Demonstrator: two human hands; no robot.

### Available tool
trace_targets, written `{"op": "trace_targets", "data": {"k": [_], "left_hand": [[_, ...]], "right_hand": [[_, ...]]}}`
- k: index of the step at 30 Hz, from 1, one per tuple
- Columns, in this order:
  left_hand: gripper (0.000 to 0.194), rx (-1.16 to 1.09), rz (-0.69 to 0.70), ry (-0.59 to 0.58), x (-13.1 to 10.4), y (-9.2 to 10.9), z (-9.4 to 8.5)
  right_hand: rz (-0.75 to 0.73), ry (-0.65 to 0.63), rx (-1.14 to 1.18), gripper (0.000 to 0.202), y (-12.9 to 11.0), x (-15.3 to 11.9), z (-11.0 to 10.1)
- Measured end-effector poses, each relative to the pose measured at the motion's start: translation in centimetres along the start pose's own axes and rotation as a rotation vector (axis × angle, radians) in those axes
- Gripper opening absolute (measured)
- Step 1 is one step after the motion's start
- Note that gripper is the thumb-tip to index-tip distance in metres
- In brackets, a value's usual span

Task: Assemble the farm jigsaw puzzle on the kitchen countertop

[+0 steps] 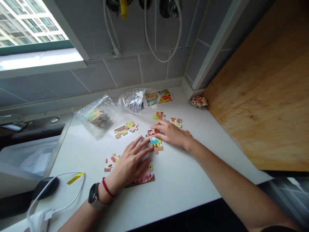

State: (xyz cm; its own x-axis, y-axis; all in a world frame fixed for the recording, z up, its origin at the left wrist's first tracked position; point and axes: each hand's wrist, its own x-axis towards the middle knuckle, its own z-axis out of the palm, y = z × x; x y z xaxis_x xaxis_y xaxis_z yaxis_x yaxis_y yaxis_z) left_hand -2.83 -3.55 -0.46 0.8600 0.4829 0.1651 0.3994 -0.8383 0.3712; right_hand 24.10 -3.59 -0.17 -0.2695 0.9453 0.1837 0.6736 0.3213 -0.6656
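Joined puzzle pieces showing a girl in a blue skirt lie on the white tabletop. My right hand touches their top and right side with its fingertips, fingers slightly bent and apart. My left hand is spread flat, its fingertips at the left edge of the girl pieces. Beneath its palm, a section with a pink pig is partly hidden. To its left lies a pink and white piece. Green and brown pieces sit farther up; more pieces lie beyond my right hand.
Clear bags, one with puzzle pieces and a crinkled one, lie near the wall beside a colourful picture card. A pile of pieces sits in the back right corner. A white cable loops at the left front.
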Motion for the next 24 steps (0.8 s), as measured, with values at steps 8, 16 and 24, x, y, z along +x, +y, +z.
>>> {"op": "trace_targets", "data": {"k": [8,16,24], "left_hand": [[0.039,-0.153,-0.062,0.083,0.1,-0.6,-0.4],[0.033,-0.142,-0.127,0.285,0.7,-2.3,-2.2],[0.037,-0.117,-0.129,0.205,-2.3,0.9,-4.1]], "right_hand": [[-0.063,-0.045,-0.069,0.038,-1.0,-0.3,0.1],[-0.095,-0.123,-0.07,0.046,-1.2,-0.6,-0.3],[-0.1,-0.103,-0.026,0.044,-0.8,-0.4,-0.3]]}}
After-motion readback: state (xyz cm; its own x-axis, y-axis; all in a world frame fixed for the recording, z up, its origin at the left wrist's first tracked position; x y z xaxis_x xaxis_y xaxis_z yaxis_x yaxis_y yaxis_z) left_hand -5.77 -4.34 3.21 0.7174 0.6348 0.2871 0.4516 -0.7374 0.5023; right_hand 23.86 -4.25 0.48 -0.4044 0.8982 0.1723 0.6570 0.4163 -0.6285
